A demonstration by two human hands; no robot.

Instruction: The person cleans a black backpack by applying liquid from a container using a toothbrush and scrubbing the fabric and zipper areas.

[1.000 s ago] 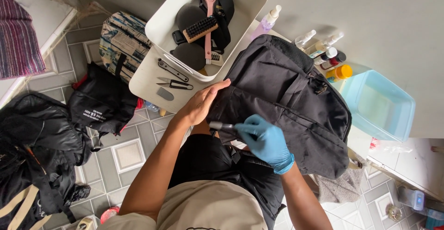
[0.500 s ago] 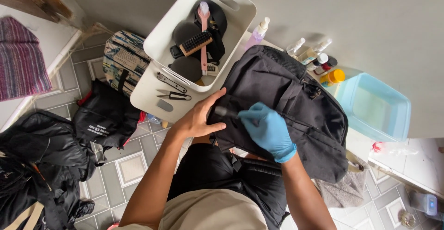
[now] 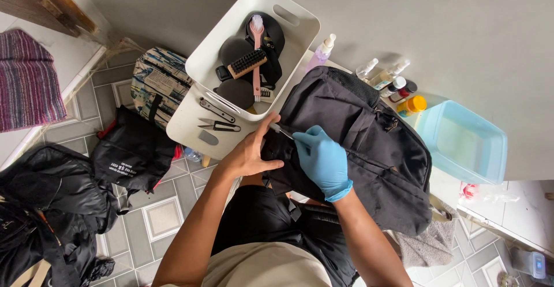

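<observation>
A black backpack [image 3: 369, 142] lies across my lap and the table edge. My bare left hand [image 3: 251, 151] grips its left side, fingers curled around the fabric. My right hand [image 3: 323, 160], in a blue glove, holds a small slim tool [image 3: 281, 130] with a light tip, pressed against the backpack near my left thumb. What kind of tool it is stays unclear.
A white tub [image 3: 208, 62] holds brushes and dark pads. Scissors [image 3: 219, 126] and pliers lie on the white table [image 3: 184, 131]. Bottles [image 3: 398, 85] and a light blue basin [image 3: 461, 142] stand at right. Black bags [image 3: 133, 154] and a patterned bag [image 3: 156, 85] lie on the tiled floor.
My gloved right hand has moved the tool up along the backpack towards the tub. My left hand has shifted up and kept its grip on the bag.
</observation>
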